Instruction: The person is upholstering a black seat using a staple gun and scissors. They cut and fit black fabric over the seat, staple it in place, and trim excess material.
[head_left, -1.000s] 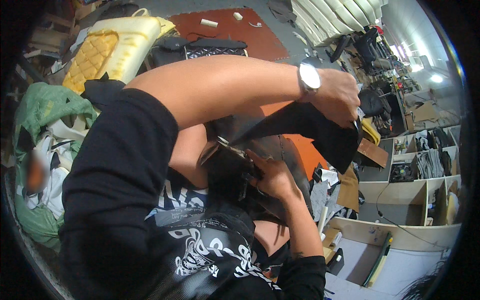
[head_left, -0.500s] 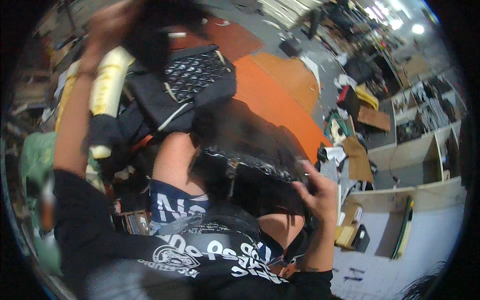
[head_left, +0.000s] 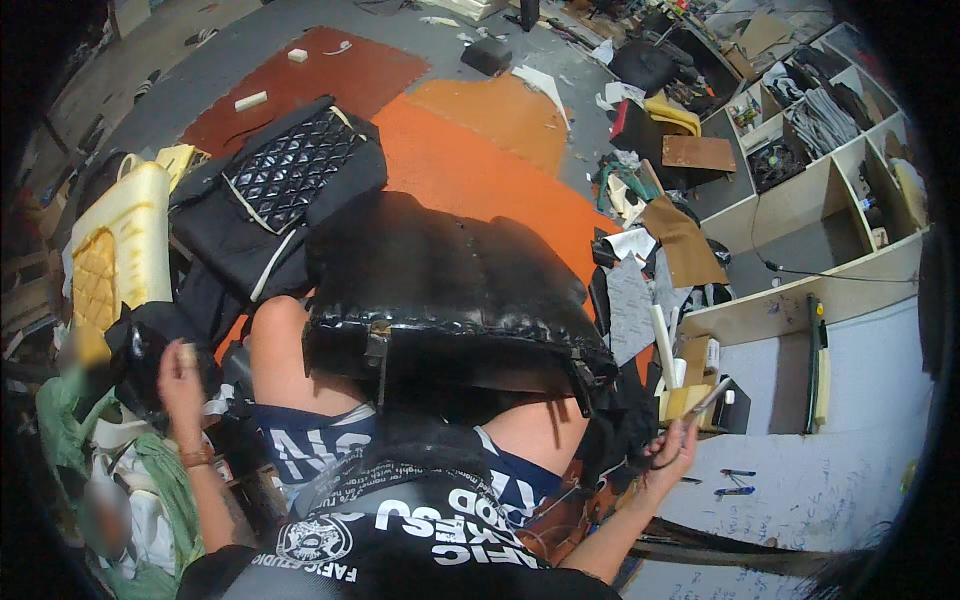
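Right fingers [head_left: 687,437] hold a metal tool [head_left: 715,396] (black cushion [head_left: 440,260] nearby)

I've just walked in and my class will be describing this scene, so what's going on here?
A person appears to be seated with a black padded cover across the thighs, neither hand on it. The right hand holds what look like scissors out to the right. The left hand is out on the other side; whether it holds anything is hard to tell. Ahead, to the left, lies a quilted black piece, with a yellowish foam block farther left.
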